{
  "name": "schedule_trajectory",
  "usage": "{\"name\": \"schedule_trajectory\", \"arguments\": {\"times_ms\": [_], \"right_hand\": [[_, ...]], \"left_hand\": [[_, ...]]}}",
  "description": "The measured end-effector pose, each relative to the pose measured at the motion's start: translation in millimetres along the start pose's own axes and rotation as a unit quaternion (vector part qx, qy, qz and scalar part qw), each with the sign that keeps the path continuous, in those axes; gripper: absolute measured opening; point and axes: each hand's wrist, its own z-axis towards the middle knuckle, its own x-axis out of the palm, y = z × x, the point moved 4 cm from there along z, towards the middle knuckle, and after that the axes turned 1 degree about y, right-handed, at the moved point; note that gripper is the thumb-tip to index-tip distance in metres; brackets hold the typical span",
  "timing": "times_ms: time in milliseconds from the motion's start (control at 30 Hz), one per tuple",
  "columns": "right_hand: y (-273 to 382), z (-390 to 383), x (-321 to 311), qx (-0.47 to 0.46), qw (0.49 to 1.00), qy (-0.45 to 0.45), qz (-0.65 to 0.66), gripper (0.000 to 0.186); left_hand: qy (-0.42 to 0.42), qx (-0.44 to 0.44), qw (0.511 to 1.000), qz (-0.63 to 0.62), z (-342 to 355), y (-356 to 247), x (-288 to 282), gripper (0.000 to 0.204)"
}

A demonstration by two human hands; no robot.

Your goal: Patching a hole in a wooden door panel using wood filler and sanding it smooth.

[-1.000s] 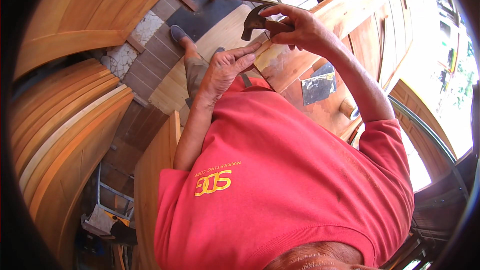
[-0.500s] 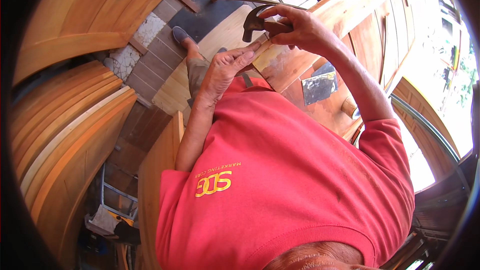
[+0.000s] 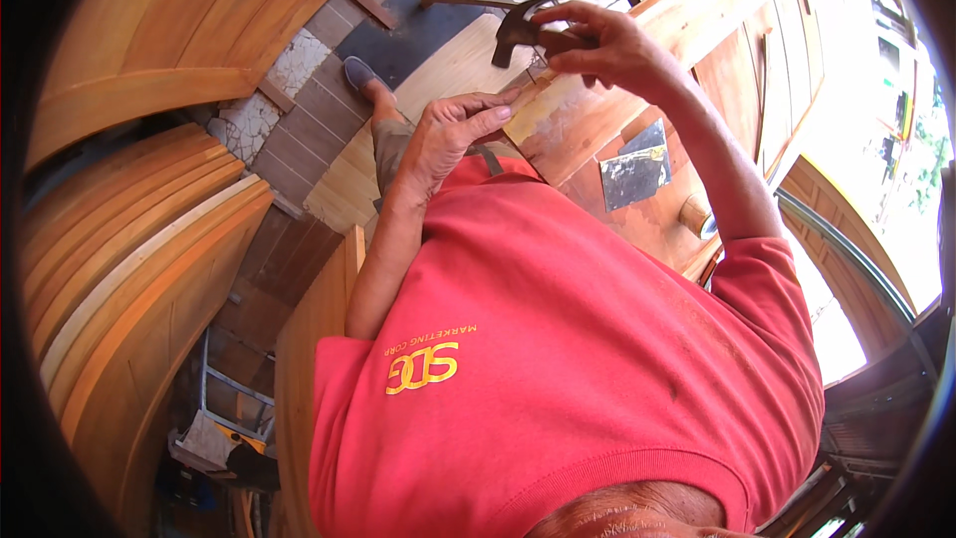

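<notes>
Wooden panel (image 3: 570, 132), patchily coloured—judged only part-finished. Hammer (image 3: 515, 37): near the panel's corner, gripped in the right hand (image 3: 615, 52). Left hand (image 3: 445, 136): fingers narrowed at the panel edge—whether holding anything cannot be told.

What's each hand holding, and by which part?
Right hand: the hammer, by its handle, near the head. Left hand: cannot tell whether it grips anything.
</notes>
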Motion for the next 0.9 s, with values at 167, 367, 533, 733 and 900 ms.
{"name": "schedule_trajectory", "arguments": {"times_ms": [167,367,533,733,900], "right_hand": [[25,-9,-31,-0.057,0.996,-0.064,-0.016,0.044],[56,-19,-37,-0.069,0.992,-0.056,-0.088,0.041],[63,-21,-25,-0.058,0.983,-0.066,-0.158,0.037],[68,-23,-21,-0.109,0.966,-0.066,-0.225,0.031],[82,-23,-17,-0.124,0.955,-0.036,-0.268,0.031]], "left_hand": [[-0.012,-0.002,1.000,-0.012,0,-3,2,0.040],[-0.010,-0.008,0.999,-0.030,6,9,-2,0.038],[-0.014,0.002,0.999,-0.036,7,10,-3,0.035],[-0.029,-0.003,0.998,-0.050,7,11,0,0.032],[-0.047,0.001,0.997,-0.054,6,11,4,0.030]]}}
